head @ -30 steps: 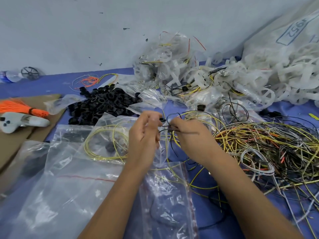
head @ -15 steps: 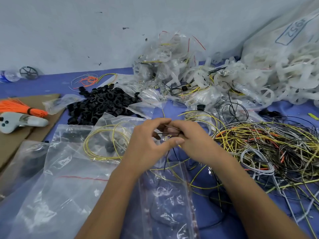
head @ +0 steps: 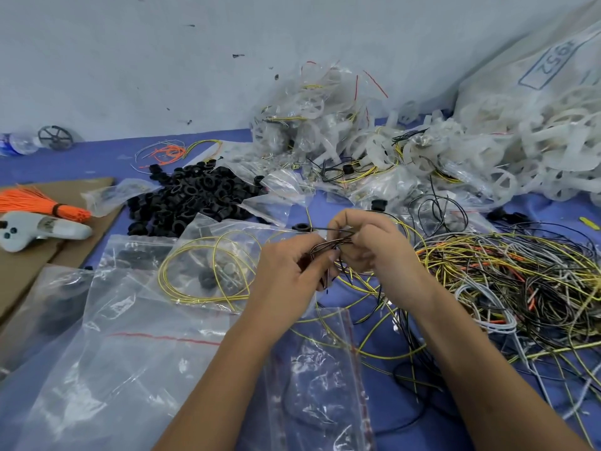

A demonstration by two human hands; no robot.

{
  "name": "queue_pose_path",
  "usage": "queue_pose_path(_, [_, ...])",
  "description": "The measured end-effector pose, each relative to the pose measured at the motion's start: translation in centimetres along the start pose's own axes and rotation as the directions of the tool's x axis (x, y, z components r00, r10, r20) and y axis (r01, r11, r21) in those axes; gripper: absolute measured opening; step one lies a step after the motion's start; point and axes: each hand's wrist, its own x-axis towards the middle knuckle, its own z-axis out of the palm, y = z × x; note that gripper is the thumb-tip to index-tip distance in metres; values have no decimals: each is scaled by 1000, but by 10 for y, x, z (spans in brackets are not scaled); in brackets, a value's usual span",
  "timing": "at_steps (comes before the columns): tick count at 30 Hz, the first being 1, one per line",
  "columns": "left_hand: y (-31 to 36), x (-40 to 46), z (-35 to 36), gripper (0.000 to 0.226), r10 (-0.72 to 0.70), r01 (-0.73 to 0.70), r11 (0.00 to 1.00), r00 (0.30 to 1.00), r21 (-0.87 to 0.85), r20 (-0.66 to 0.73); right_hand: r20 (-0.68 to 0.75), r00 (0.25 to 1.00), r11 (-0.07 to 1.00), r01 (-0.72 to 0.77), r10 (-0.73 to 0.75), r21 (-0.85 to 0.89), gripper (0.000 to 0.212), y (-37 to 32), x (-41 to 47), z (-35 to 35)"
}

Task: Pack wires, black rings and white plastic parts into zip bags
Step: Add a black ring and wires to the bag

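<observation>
I see a blue surface (head: 97, 159) against a pale grey wall (head: 162, 60). My left hand (head: 289, 271) and right hand (head: 374, 245) both pinch a thin black wire (head: 328, 247) above a zip bag (head: 322, 379), between the black rings (head: 192, 200) and the wire tangle (head: 507, 275).

Both bare forearms reach in from the near edge of the worktop and converge near its middle, where the two hands meet, knuckles almost touching. The left hand (head: 289, 265) has its fingers curled, thumb and fingertips pinching a thin dark wire (head: 328, 247). The right hand (head: 374, 245) is curled over the same wire, its fingers bent inward toward the left hand.
</observation>
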Motion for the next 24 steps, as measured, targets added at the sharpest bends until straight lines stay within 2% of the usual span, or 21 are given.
queue_pose_path(2, [1, 0, 3, 25, -4, 4, 1000, 1000, 19, -28, -59, 994, 985, 81, -91, -154, 21, 6, 1, 5])
queue_pose_path(5, [-1, -1, 6, 20, -33, 34, 999, 995, 6, -90, -186, 965, 900, 89, -184, -427, 20, 15, 5, 12])
queue_pose_path(7, [0, -1, 8, 11, -98, 88, 991, 989, -96, -110, -235, 941, 858, 96, -244, -505, 19, 19, 8, 13])
queue_pose_path(9, [2, -1, 8, 10, -176, 142, 964, 975, -226, -135, -298, 917, 874, 98, -265, -475, 22, 19, 10, 12])
queue_pose_path(11, [3, 1, 5, 8, -214, 157, 947, 959, -280, -185, -409, 890, 967, 116, -203, -228, 28, 19, 12, 9])
queue_pose_path(12, [2, 1, 3, 14, -216, 157, 957, 946, -243, -241, -452, 880, 989, 130, -146, -66, 30, 17, 12, 7])
queue_pose_path(14, [-5, 2, -3, 23, -184, 177, 983, 910, -52, -371, -494, 868, 976, 148, -49, 163, 33, 14, 13, 3])
queue_pose_path(16, [-12, 2, -7, 20, -168, 241, 961, 896, 133, -411, -483, 875, 925, 154, 36, 347, 34, 11, 13, 0])
queue_pose_path(18, [-15, 1, -5, 28, -233, 314, 928, 909, 201, -345, -408, 906, 788, 169, 113, 592, 32, 8, 13, -5])
queue_pose_path(20, [-16, 1, -1, 35, -273, 358, 889, 915, 286, -298, -275, 954, 546, 170, 116, 820, 23, 6, 12, -9])
queue_pose_path(22, [-17, 0, 2, 28, -274, 363, 868, 919, 339, -282, -189, 980, 362, 153, 67, 920, 23, 6, 10, -11])
queue_pose_path(24, [-18, 0, 1, 15, -266, 349, 877, 925, 331, -271, -164, 986, 291, 146, 39, 946, 26, 7, 8, -9])
